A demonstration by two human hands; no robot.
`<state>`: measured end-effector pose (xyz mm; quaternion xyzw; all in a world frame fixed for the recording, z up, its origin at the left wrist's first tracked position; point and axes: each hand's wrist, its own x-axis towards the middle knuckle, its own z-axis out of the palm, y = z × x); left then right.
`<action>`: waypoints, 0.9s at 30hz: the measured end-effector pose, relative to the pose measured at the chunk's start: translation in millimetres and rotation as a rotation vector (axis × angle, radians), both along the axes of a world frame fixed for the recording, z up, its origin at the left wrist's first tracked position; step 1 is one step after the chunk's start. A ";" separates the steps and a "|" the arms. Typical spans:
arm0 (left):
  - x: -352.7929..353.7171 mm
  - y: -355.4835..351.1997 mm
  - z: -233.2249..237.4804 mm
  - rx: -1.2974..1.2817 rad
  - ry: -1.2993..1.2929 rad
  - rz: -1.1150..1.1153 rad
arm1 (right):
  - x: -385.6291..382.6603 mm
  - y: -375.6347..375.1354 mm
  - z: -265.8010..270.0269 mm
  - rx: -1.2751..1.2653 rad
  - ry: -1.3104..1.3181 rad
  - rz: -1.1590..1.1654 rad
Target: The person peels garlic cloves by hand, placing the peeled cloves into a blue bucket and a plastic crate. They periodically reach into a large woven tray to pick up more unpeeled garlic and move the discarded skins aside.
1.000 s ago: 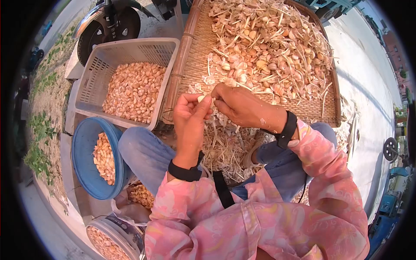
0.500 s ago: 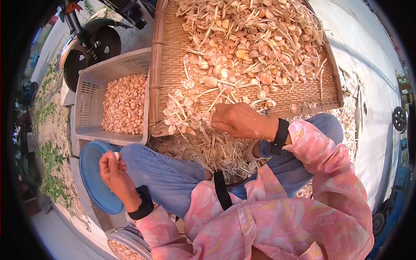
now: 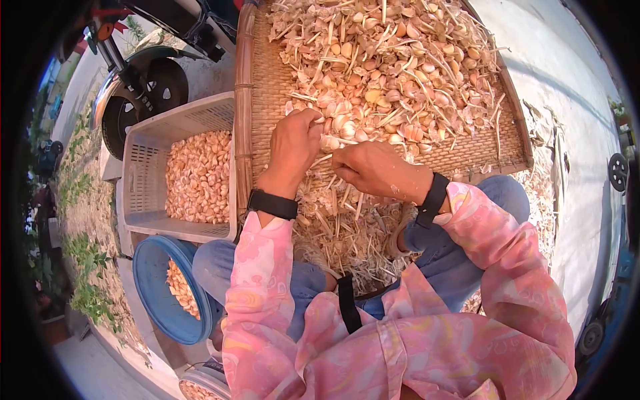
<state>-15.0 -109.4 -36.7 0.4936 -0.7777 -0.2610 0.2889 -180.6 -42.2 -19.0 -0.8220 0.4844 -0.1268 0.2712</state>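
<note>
My left hand (image 3: 293,147) is over the near left part of a woven tray (image 3: 265,73), its fingers bent together at the edge of the garlic pile (image 3: 393,73). A small pale piece, seemingly a garlic clove (image 3: 319,121), shows at its fingertips. Just to the right, my right hand (image 3: 380,168) is closed above the tray's near edge, knuckles up. Its curled fingers hide whatever they hold. Garlic stems and papery skins lie around both hands, and a pale stem (image 3: 343,140) runs between them.
Left of the tray stands a plastic crate (image 3: 143,180) with many cloves. Nearer is a blue bucket (image 3: 150,293) with peeled-looking cloves, and below it another container (image 3: 207,381). A wheel (image 3: 157,87) stands behind the crate. Skins and stems (image 3: 360,240) litter the ground between my legs.
My left hand has moved from above the blue bucket, where it held a clove, up and right to the garlic on the tray. My right hand stays closed near the tray's edge.
</note>
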 end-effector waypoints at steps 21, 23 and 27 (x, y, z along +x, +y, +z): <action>16.9 50.5 31.8 0.117 0.430 0.089 | -24.5 -65.1 -42.2 -0.278 0.182 -0.335; 47.8 54.0 42.4 0.114 0.410 0.222 | -22.5 -67.4 -47.2 -0.298 0.186 -0.312; 120.2 48.0 37.8 0.083 0.664 0.409 | -26.7 -64.6 -47.6 -0.355 0.131 -0.333</action>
